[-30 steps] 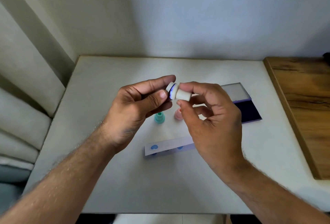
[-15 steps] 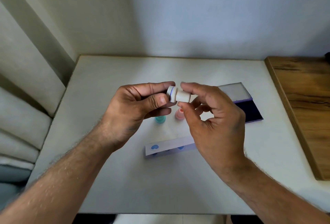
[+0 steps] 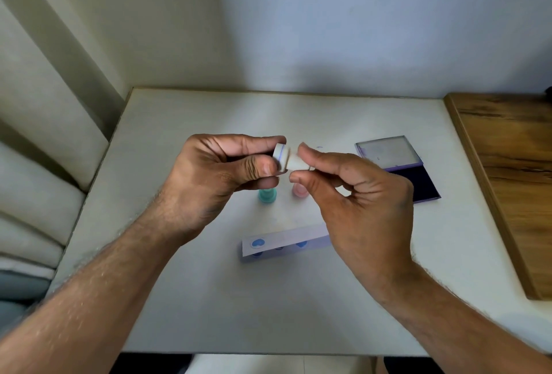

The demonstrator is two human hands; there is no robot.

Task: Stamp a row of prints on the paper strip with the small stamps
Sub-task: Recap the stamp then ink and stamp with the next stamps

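Above the table both hands hold a small white stamp lying sideways. My left hand pinches its cap end, which shows a thin blue ring. My right hand grips the body between thumb and forefinger. Beneath them a teal stamp and a pink stamp stand upright on the white table. The paper strip lies nearer me, with blue prints along it, its right end hidden behind my right hand.
An open ink pad with a dark blue pad and a raised clear lid lies to the right. A wooden board borders the table's right side. Walls close off the back and left.
The two hands have drawn together, pressing the cap and body of the white stamp closer. The blue gap between them has narrowed to a thin ring.
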